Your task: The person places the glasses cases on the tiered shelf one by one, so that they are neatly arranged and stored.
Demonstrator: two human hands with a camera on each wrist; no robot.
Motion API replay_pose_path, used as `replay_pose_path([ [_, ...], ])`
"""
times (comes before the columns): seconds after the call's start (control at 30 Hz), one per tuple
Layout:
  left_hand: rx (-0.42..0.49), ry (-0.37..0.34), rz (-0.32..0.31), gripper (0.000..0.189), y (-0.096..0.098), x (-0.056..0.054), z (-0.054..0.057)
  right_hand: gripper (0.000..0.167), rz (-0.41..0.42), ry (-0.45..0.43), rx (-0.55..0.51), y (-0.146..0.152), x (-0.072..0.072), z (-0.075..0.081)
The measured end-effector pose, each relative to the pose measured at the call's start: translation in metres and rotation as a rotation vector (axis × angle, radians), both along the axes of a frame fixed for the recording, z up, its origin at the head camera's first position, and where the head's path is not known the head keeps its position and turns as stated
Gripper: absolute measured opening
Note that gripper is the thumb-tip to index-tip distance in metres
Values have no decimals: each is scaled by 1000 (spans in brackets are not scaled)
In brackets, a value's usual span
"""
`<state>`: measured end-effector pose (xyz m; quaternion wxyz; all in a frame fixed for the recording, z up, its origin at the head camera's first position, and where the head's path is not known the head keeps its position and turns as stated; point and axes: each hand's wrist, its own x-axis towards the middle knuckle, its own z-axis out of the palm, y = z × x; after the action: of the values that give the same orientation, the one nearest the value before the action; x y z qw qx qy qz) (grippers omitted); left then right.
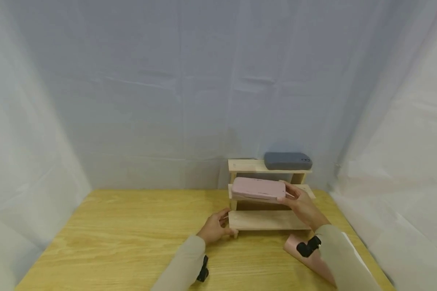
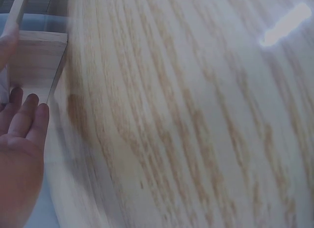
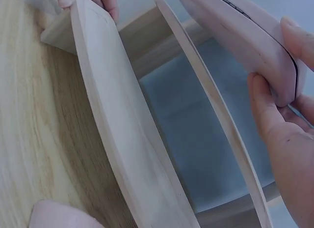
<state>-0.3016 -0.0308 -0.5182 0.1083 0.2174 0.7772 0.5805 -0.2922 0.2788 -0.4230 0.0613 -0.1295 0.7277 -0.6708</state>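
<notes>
A pink hinged glasses case [image 1: 258, 188] is held at its right end by my right hand [image 1: 305, 207], level with the middle tier of a three-tier wooden shelf rack [image 1: 266, 220]. The right wrist view shows the thumb and fingers pinching the end of the pink case [image 3: 245, 41], its lid closed. At the rack's lower left corner, my left hand [image 1: 214, 228] grips the end of the bottom tier, with thumb and fingers on opposite sides of the board [image 3: 117, 105]. A grey-blue glasses case [image 1: 287, 161] lies on the right part of the top tier.
A pink object [image 1: 307, 258] lies on the wooden table [image 1: 131, 234] in front of the rack, partly under my right forearm. Something white and flat [image 1: 355, 252] shows beside that sleeve. Pale sheeting [image 1: 149, 101] hangs behind and along both sides.
</notes>
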Motion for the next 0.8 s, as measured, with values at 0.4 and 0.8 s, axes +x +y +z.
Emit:
replay_pose_path([
  [0.4,-3,-14,7,84,1,3,1,72,24,-35,-26,-2,-15,-4],
  [0.8,-4,-16,10,83,0,3,3,66,1,-36,-35,-10,-25,-9],
])
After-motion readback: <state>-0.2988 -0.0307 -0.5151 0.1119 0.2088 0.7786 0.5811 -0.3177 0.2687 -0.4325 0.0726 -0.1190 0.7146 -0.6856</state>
